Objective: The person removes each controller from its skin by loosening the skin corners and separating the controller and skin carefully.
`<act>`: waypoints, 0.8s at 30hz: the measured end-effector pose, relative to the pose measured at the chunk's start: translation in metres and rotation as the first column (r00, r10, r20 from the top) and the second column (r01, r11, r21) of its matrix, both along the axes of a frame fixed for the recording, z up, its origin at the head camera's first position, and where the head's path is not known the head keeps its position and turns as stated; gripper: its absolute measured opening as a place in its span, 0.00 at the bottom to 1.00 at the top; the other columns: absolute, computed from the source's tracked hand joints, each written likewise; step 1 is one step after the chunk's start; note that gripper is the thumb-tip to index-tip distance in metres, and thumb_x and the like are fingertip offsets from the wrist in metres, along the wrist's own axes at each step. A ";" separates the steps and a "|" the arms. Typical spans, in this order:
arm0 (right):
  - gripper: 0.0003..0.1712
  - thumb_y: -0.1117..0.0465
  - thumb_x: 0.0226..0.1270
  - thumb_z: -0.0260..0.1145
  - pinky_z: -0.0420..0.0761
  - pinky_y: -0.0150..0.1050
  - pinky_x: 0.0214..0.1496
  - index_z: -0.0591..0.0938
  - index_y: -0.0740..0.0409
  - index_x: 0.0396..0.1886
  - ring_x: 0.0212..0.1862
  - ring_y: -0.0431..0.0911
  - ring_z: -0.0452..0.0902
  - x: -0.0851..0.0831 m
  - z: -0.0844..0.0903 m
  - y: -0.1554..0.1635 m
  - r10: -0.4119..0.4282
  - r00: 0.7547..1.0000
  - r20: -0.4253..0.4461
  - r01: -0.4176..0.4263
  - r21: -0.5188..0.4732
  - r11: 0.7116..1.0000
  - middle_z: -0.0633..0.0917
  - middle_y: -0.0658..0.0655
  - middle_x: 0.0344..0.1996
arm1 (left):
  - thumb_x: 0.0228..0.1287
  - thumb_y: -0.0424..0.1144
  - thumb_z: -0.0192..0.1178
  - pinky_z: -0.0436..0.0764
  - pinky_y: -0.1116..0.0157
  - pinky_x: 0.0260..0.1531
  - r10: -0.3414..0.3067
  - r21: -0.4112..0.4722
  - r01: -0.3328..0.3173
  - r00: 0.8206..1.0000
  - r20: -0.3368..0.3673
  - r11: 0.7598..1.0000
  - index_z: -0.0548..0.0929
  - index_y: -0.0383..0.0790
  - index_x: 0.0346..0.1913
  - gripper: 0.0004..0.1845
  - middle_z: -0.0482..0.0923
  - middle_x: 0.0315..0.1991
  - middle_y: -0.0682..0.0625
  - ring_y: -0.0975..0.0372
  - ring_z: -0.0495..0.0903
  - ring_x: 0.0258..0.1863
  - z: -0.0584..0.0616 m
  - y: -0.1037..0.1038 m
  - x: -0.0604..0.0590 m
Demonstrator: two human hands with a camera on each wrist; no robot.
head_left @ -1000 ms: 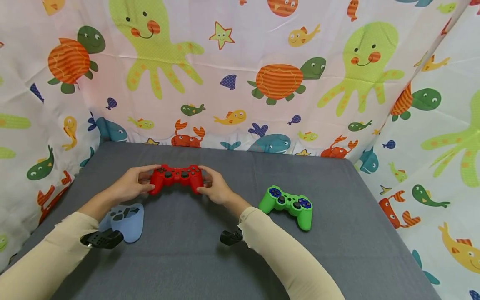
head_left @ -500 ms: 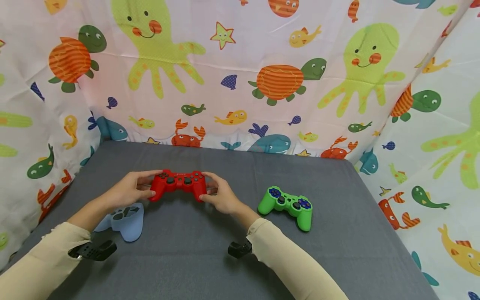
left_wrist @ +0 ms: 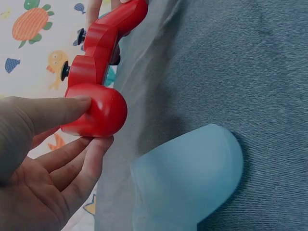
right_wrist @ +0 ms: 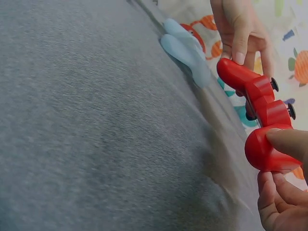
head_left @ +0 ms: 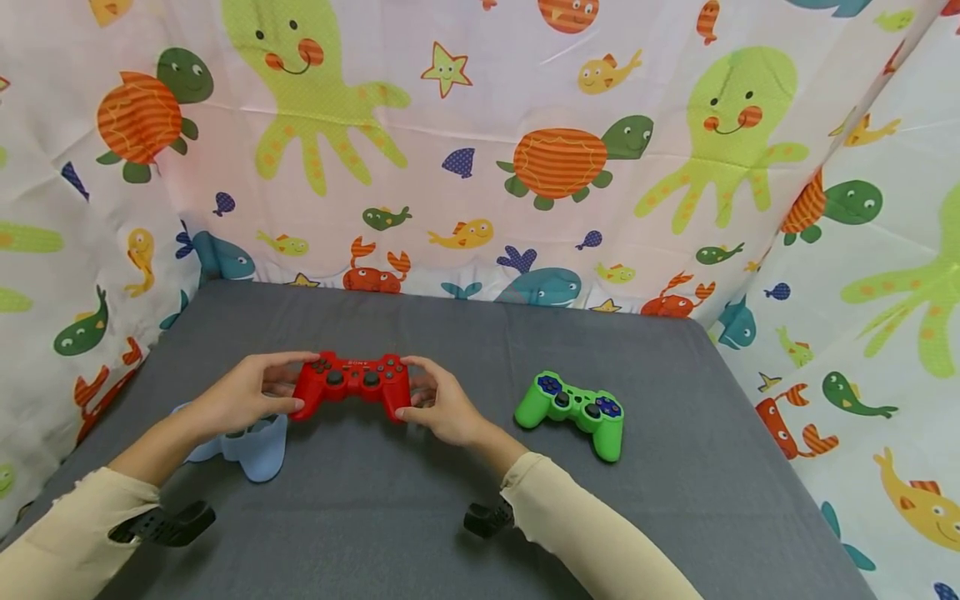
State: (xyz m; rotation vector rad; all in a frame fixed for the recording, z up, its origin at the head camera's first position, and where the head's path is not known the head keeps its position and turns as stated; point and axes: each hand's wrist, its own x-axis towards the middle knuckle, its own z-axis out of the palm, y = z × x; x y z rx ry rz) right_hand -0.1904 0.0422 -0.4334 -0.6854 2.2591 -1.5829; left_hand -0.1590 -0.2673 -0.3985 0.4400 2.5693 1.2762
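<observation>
A red game controller (head_left: pixel 352 379) with black thumbsticks is held between both hands, raised over the grey cloth. My left hand (head_left: pixel 251 390) pinches its left grip, thumb on the near side and fingers beneath, as the left wrist view shows. On the opposite grip, my right hand (head_left: pixel 442 404) holds with thumb and fingers the same way. Below my left wrist lies a light blue silicone controller cover (head_left: pixel 258 450), partly hidden by that hand and forearm. A green game controller (head_left: pixel 573 412) with dark blue buttons lies to the right of my right hand.
Grey cloth (head_left: pixel 675 500) covers the table. Behind it and along both sides hangs a white curtain (head_left: pixel 480 108) printed with sea animals. A black strap device (head_left: pixel 168 523) sits on the left wrist, another (head_left: pixel 487 518) on the right.
Both hands have drawn the red controller a little nearer to me, its face now tipped more toward the head camera. The left hand now covers more of the blue cover. The green controller stays put.
</observation>
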 end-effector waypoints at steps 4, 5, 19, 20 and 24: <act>0.40 0.69 0.64 0.71 0.77 0.33 0.40 0.67 0.54 0.74 0.39 0.44 0.78 0.007 -0.001 0.001 0.011 1.000 -0.007 -0.011 0.005 1.000 0.84 0.67 0.53 | 0.64 0.32 0.68 0.88 0.60 0.43 -0.012 -0.001 0.012 1.000 -0.002 1.000 0.65 0.31 0.74 0.37 0.78 0.59 0.25 0.46 0.86 0.50 -0.001 -0.002 0.006; 0.40 0.69 0.64 0.71 0.78 0.34 0.40 0.67 0.54 0.74 0.39 0.44 0.78 0.008 -0.002 0.001 0.015 1.000 -0.010 -0.015 0.001 1.000 0.84 0.67 0.53 | 0.64 0.33 0.68 0.87 0.60 0.42 -0.016 -0.004 0.016 1.000 -0.007 1.000 0.66 0.31 0.74 0.37 0.78 0.59 0.26 0.46 0.86 0.50 -0.002 -0.002 0.008; 0.40 0.71 0.62 0.72 0.76 0.29 0.36 0.68 0.55 0.72 0.38 0.44 0.80 0.023 -0.012 0.005 0.024 0.999 0.029 -0.023 -0.034 0.999 0.85 0.66 0.53 | 0.60 0.37 0.72 0.87 0.59 0.44 -0.006 -0.053 0.003 0.999 -0.046 0.999 0.71 0.35 0.70 0.36 0.82 0.56 0.31 0.49 0.85 0.49 -0.008 0.000 0.024; 0.40 0.71 0.62 0.72 0.76 0.29 0.35 0.68 0.55 0.72 0.38 0.45 0.80 0.024 -0.014 0.005 0.023 0.999 0.030 -0.022 -0.036 0.999 0.85 0.66 0.53 | 0.60 0.37 0.72 0.87 0.58 0.44 0.002 -0.049 -0.004 0.999 -0.043 0.999 0.71 0.35 0.70 0.36 0.81 0.57 0.31 0.49 0.85 0.50 -0.009 0.000 0.025; 0.40 0.71 0.61 0.72 0.76 0.28 0.35 0.68 0.56 0.72 0.38 0.46 0.81 0.026 -0.016 0.006 0.025 0.999 0.035 -0.023 -0.044 0.999 0.85 0.69 0.52 | 0.60 0.37 0.72 0.87 0.57 0.44 0.025 -0.036 -0.026 0.999 -0.032 0.999 0.71 0.36 0.70 0.36 0.79 0.59 0.29 0.46 0.84 0.52 -0.012 0.001 0.028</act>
